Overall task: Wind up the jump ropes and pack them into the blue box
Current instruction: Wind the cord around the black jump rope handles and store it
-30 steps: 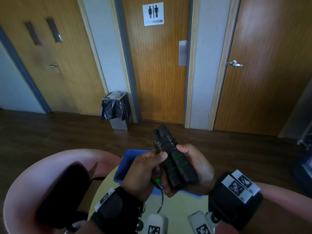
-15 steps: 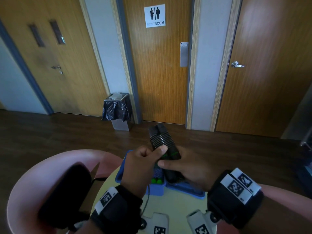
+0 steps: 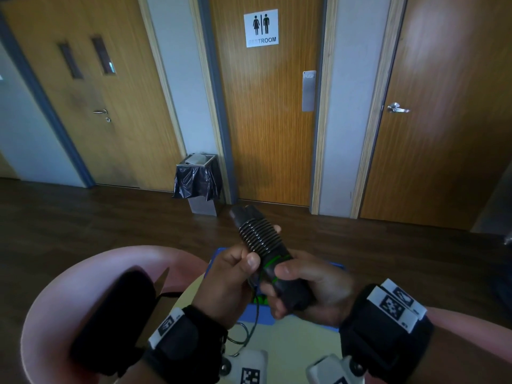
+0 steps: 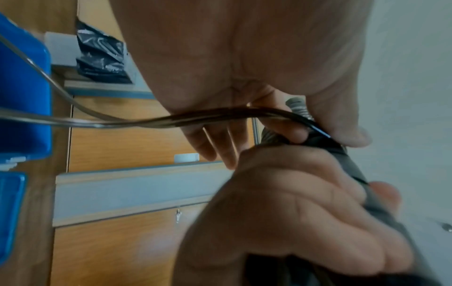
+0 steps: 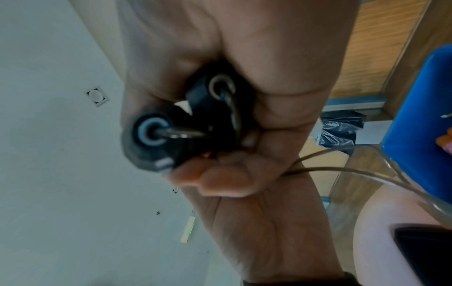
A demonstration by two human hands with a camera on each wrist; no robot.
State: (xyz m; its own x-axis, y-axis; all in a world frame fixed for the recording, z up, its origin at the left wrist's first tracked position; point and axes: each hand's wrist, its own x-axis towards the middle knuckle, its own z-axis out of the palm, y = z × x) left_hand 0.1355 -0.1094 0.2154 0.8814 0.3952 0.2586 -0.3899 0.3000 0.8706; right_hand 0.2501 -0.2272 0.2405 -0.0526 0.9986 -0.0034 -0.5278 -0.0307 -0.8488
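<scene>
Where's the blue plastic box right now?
In the head view the blue plastic box sits on the pale round table, low centre, directly beneath both hands and mostly hidden by them.

Bare hands; each wrist wears a wide black band: the left band (image 3: 177,336) and the right band (image 3: 385,331) carry white tags with black square-patterned markers, white camera housings below.
</scene>
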